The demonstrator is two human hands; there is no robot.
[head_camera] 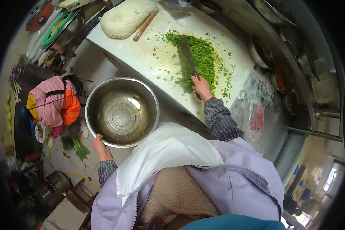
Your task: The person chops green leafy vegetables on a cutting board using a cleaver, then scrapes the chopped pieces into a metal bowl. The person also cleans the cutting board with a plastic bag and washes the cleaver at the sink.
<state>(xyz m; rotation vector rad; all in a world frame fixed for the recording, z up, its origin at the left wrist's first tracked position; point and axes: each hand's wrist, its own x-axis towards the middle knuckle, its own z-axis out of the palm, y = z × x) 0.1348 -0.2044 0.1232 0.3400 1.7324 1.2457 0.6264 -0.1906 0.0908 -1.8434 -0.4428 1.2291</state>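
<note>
My left hand [101,148] grips the near rim of a large metal basin [122,115], which looks empty apart from residue and sits beside the white board's front edge. The handle of a cleaver [187,54] is in my right hand [201,86]. Its blade lies over the left part of a spread heap of chopped green leaves [204,57] on the white cutting board [158,60]. Small green bits are scattered around the heap. At the back left of the board rest a big lump of dough [126,17] and a wooden stick [146,24].
Metal bowls [261,51] line the right side, near a clear plastic bag [253,109] on the metal counter. Another person in a pink garment [51,97] bends at the left. Leafy greens [80,148] lie on the floor, and a wooden stool [79,195] stands lower left.
</note>
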